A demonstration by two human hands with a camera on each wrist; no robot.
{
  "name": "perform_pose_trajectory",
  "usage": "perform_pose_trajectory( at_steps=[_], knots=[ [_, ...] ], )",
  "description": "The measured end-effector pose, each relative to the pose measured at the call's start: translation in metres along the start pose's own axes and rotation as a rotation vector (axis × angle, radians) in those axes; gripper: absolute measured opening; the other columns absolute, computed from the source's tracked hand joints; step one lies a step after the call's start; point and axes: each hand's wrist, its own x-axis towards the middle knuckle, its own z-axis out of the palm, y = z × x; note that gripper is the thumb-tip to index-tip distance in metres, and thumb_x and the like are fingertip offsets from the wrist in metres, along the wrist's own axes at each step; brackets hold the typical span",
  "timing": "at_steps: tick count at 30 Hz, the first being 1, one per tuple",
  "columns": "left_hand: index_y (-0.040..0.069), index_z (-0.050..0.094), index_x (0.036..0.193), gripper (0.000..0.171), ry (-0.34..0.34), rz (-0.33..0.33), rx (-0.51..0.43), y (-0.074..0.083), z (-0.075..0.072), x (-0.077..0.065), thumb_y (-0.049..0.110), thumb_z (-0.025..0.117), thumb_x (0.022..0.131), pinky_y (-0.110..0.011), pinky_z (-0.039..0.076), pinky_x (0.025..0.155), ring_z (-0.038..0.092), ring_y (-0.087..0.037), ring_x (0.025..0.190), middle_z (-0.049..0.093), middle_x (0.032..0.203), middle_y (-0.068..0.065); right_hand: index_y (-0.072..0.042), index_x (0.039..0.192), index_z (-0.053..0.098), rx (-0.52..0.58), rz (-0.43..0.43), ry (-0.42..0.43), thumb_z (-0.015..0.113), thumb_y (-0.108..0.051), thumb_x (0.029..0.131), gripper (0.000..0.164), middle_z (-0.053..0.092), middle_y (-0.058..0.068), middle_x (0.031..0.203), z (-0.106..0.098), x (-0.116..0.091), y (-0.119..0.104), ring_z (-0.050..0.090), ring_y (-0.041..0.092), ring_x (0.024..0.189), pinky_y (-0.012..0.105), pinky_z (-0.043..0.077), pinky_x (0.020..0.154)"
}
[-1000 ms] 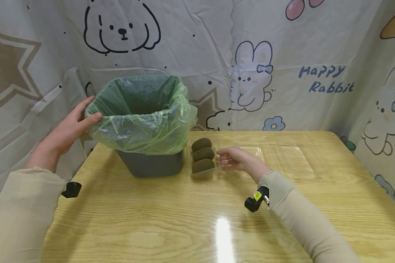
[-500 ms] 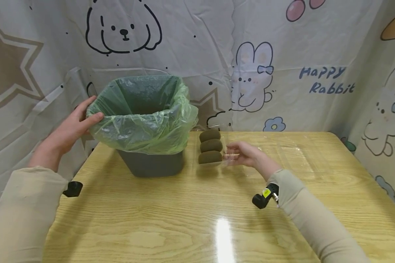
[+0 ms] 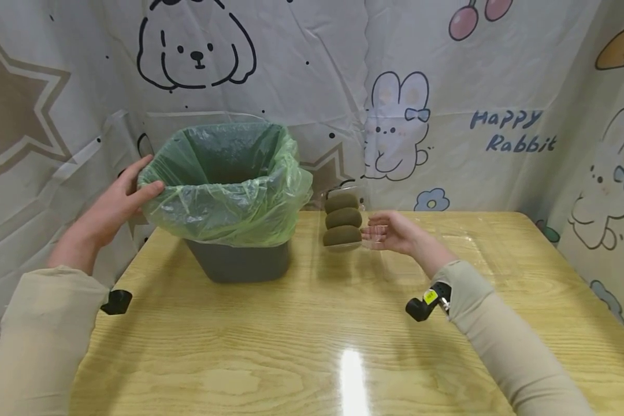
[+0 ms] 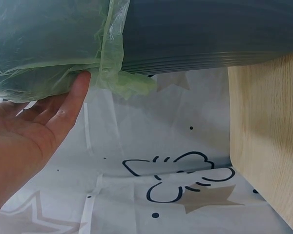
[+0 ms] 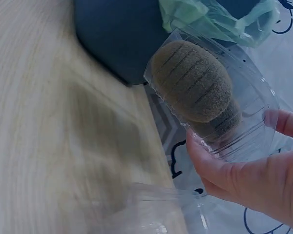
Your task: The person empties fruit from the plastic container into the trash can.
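Observation:
A grey trash bin (image 3: 239, 266) stands on the table at left, lined with a translucent green bag (image 3: 223, 211) folded over its rim. My left hand (image 3: 111, 202) holds the bin's left rim through the bag, thumb over the front edge; in the left wrist view its fingers lie against the bag's outside. To the right of the bin, my right hand (image 3: 397, 234) grips a clear plastic box (image 5: 256, 90) by its side, thumb and fingers around the wall. Three brown, fuzzy kiwis (image 3: 343, 218) lie in a row inside. The box is tilted and lifted, its shadow falling on the tabletop.
Clear plastic containers (image 3: 468, 248) lie on the wooden table (image 3: 229, 358) right of my right hand; their outlines are faint. A printed fabric curtain (image 3: 312, 86) hangs close behind the table and along both sides.
My right hand has lifted the box of kiwis off the table and moved it right and away from me, tilting it. The left hand keeps its hold on the bin.

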Motion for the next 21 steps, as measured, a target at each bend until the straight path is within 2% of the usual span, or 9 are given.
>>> perform_pose_trajectory(
  at_steps=[3, 5, 7, 9, 10, 14, 16, 19, 21],
  knots=[
    [0.034, -0.010, 0.145, 0.069, 0.000, 0.003, -0.002, 0.000, 0.001, -0.001, 0.042, 0.038, 0.096, -0.063, 0.018, 0.099, 0.013, -0.038, 0.133, -0.008, 0.152, -0.014, -0.006, 0.107, 0.035, 0.009, -0.007, 0.006, 0.035, -0.016, 0.096, 0.015, 0.038, 0.016, 0.118, -0.002, 0.000, -0.006, 0.046, 0.023, 0.102, 0.038, 0.040, 0.092],
    [0.034, -0.010, 0.145, 0.069, 0.001, 0.006, -0.008, 0.000, 0.001, -0.001, 0.041, 0.038, 0.096, -0.062, 0.019, 0.098, 0.017, -0.036, 0.131, -0.005, 0.152, -0.015, -0.002, 0.119, 0.033, 0.022, -0.016, 0.005, 0.035, -0.018, 0.096, 0.028, 0.034, 0.017, 0.126, -0.003, -0.001, -0.011, 0.042, 0.027, 0.112, 0.039, 0.039, 0.095],
    [0.034, -0.010, 0.145, 0.069, 0.002, 0.008, -0.015, 0.000, 0.001, -0.001, 0.041, 0.038, 0.096, -0.061, 0.020, 0.098, 0.019, -0.034, 0.128, -0.002, 0.152, -0.016, 0.000, 0.131, 0.025, 0.036, -0.024, 0.000, 0.034, -0.019, 0.097, 0.041, 0.028, 0.019, 0.135, -0.004, -0.002, -0.016, 0.035, 0.032, 0.123, 0.041, 0.036, 0.100],
    [0.034, -0.009, 0.145, 0.069, 0.002, 0.008, -0.022, 0.001, 0.001, -0.001, 0.042, 0.038, 0.096, -0.060, 0.021, 0.098, 0.022, -0.033, 0.126, 0.000, 0.151, -0.016, -0.001, 0.136, 0.018, 0.043, -0.040, -0.009, 0.033, -0.020, 0.097, 0.046, 0.019, 0.020, 0.143, -0.004, -0.004, -0.021, 0.026, 0.036, 0.130, 0.044, 0.031, 0.103],
    [0.035, -0.009, 0.145, 0.068, 0.002, 0.007, -0.022, 0.001, 0.001, -0.001, 0.042, 0.038, 0.096, -0.061, 0.020, 0.098, 0.021, -0.033, 0.127, -0.001, 0.151, -0.016, -0.001, 0.136, 0.019, 0.047, -0.046, -0.011, 0.032, -0.020, 0.097, 0.045, 0.018, 0.019, 0.143, -0.004, -0.005, -0.024, 0.024, 0.036, 0.132, 0.044, 0.028, 0.105],
    [0.036, -0.009, 0.144, 0.067, -0.001, 0.007, -0.019, 0.000, 0.001, 0.000, 0.042, 0.038, 0.096, -0.062, 0.019, 0.098, 0.018, -0.035, 0.128, -0.002, 0.152, -0.015, -0.006, 0.118, 0.031, 0.051, -0.067, 0.006, 0.033, -0.021, 0.097, 0.026, 0.027, 0.018, 0.133, -0.001, -0.009, -0.033, 0.026, 0.037, 0.130, 0.045, 0.028, 0.105],
    [0.036, -0.009, 0.144, 0.067, -0.002, 0.008, -0.020, -0.001, 0.001, 0.000, 0.041, 0.038, 0.096, -0.063, 0.018, 0.098, 0.017, -0.036, 0.130, -0.003, 0.152, -0.014, -0.005, 0.124, 0.030, 0.052, -0.070, 0.013, 0.034, -0.022, 0.098, 0.032, 0.028, 0.018, 0.133, 0.000, -0.011, -0.037, 0.026, 0.037, 0.129, 0.045, 0.028, 0.105],
    [0.035, -0.009, 0.145, 0.067, -0.003, 0.010, -0.023, -0.001, 0.001, 0.000, 0.041, 0.037, 0.096, -0.062, 0.018, 0.098, 0.016, -0.036, 0.130, -0.003, 0.152, -0.015, -0.003, 0.142, 0.010, 0.032, -0.085, -0.008, 0.032, -0.022, 0.098, 0.053, 0.016, 0.022, 0.145, 0.000, -0.015, -0.044, 0.020, 0.038, 0.134, 0.044, 0.025, 0.107],
    [0.035, -0.009, 0.145, 0.067, -0.002, 0.009, -0.022, -0.001, 0.000, 0.000, 0.041, 0.037, 0.096, -0.062, 0.019, 0.098, 0.017, -0.035, 0.129, -0.001, 0.152, -0.015, -0.001, 0.145, -0.004, 0.025, -0.094, -0.029, 0.030, -0.023, 0.099, 0.061, 0.005, 0.020, 0.150, 0.000, -0.017, -0.048, 0.014, 0.037, 0.136, 0.043, 0.022, 0.108]
  ],
)
